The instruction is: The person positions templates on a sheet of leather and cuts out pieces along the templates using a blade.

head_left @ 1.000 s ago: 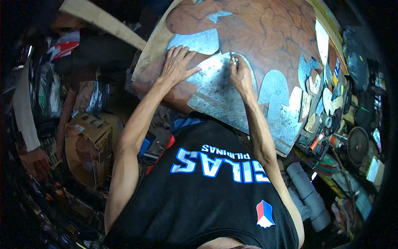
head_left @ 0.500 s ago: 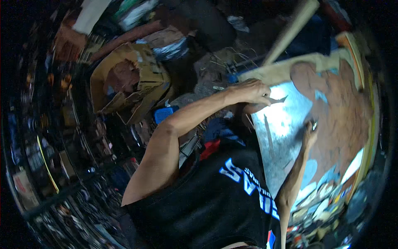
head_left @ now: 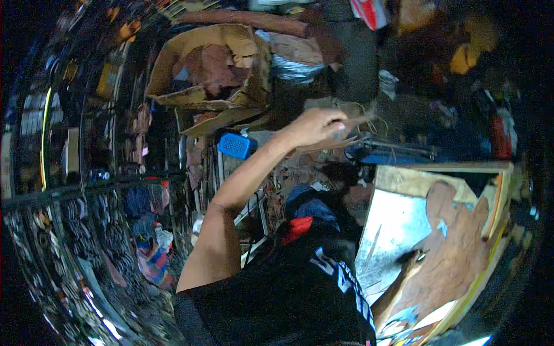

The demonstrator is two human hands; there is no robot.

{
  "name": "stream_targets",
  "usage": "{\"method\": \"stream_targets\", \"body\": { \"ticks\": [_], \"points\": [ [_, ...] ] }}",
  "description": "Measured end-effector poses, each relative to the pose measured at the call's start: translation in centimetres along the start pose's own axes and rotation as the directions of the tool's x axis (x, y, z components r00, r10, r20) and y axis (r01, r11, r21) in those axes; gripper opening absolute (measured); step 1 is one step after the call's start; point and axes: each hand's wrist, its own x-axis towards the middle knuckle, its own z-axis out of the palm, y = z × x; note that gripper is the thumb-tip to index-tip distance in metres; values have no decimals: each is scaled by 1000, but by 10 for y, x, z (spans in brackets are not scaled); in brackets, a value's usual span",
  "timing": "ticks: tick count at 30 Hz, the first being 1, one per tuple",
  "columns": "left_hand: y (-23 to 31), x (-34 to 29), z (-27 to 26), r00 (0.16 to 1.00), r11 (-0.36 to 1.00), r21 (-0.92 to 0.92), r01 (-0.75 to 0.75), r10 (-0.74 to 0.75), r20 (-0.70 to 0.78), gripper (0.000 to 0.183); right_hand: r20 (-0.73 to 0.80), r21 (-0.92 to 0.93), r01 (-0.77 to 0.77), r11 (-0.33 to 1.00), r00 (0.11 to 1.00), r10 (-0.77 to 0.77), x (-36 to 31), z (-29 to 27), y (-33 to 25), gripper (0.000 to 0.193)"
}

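Note:
My left hand (head_left: 317,127) is up and away from the worktable, its fingers closed on a thin brown scrap (head_left: 360,121) that is smeared by motion. Low over the table is my right hand (head_left: 408,268), curled beside a small shiny part. What it grips, if anything, I cannot make out. Next to it a large brown sheet (head_left: 456,259), leather-like with an uneven outline, lies across the table's right side. A bright, pale grey plate (head_left: 389,216) covers the left part of the tabletop.
A torn cardboard box (head_left: 262,69) with brown scraps stands beyond my left arm. Nearer sits a blue perforated plastic basket (head_left: 236,146). A raised wooden rim (head_left: 487,168) edges the table. Cluttered dark shelving (head_left: 86,187) fills the left side.
My left hand has moved left, off the table, with the scrap. The view has turned, so the table appears lower. My right hand stays at the brown sheet's edge.

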Motion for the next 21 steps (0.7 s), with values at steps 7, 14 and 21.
{"method": "stream_targets", "body": {
  "ticks": [7, 14, 21],
  "points": [
    [-10, 18, -6, 988, 987, 42, 153, -154, 33, 24, 6, 542, -10, 841, 1000, 8, 46, 14, 77, 34],
    [-61, 29, -72, 798, 997, -4, 75, -62, -599, 22, 63, 472, -202, 858, 979, 195, 16, 30, 14, 28],
    [-112, 29, -155, 234, 928, -372, 18, -365, -901, 31, 71, 549, -183, 816, 982, 172, 35, -2, 74, 29]
  ]
}}
